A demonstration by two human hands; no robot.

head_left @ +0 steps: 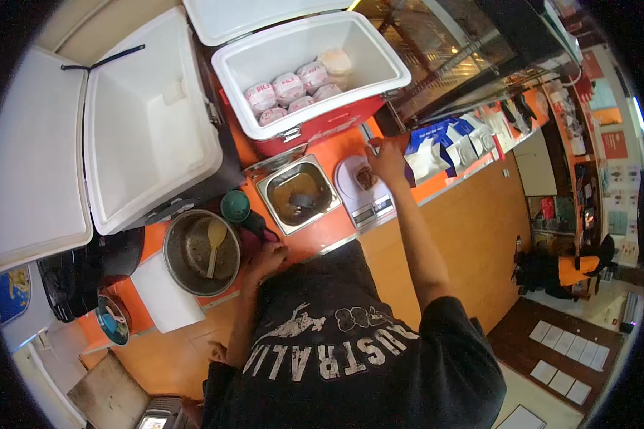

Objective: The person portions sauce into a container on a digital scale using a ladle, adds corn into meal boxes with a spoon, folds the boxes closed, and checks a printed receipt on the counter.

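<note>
My right hand is beside a white digital scale, its fingers drawn together; what they hold, if anything, is too small to make out. A small heap of brown food lies on the scale. To the left of the scale is a square metal tray with brown liquid and a dark scoop in it. My left hand is curled at the counter's front edge, next to a dark and pink cloth; its grip is unclear. Left of the cloth stands a large metal pot with a light spatula inside.
A red cooler holds several wrapped round packages. Beside it stands an open white cooler. A green cup is near the pot. Blue and white packets line the right counter. Another person's fingers show at lower left.
</note>
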